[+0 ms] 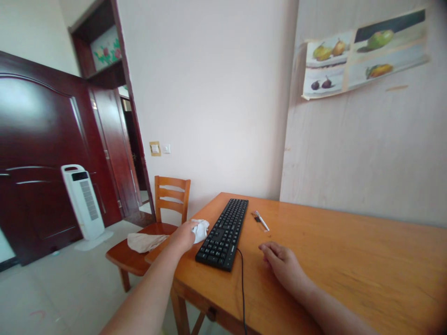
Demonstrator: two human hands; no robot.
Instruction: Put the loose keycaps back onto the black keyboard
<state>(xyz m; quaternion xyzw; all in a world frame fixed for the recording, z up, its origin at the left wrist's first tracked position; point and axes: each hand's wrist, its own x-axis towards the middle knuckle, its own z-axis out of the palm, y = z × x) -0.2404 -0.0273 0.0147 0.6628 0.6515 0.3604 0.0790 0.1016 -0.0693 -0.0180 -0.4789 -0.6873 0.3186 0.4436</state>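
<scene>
A crumpled white tissue (200, 231) is gripped in my left hand (184, 235), at the table's left edge beside the black keyboard (223, 232). The keyboard lies at a slant on the wooden table, its cable (243, 288) running down over the front edge. My right hand (281, 263) rests low over the tabletop, right of the keyboard. Its fingers are curled together, and whatever they may hold is hidden. Just beyond that hand lies a white pen (262, 221) with a small dark piece (257, 219) beside it.
A wooden chair (171, 204) stands left of the table (349, 251), with a pale cloth (145, 242) on its seat. A white heater-like appliance (85, 202) is by the dark red door (38, 139). Fruit pictures (349, 70) hang on the wall.
</scene>
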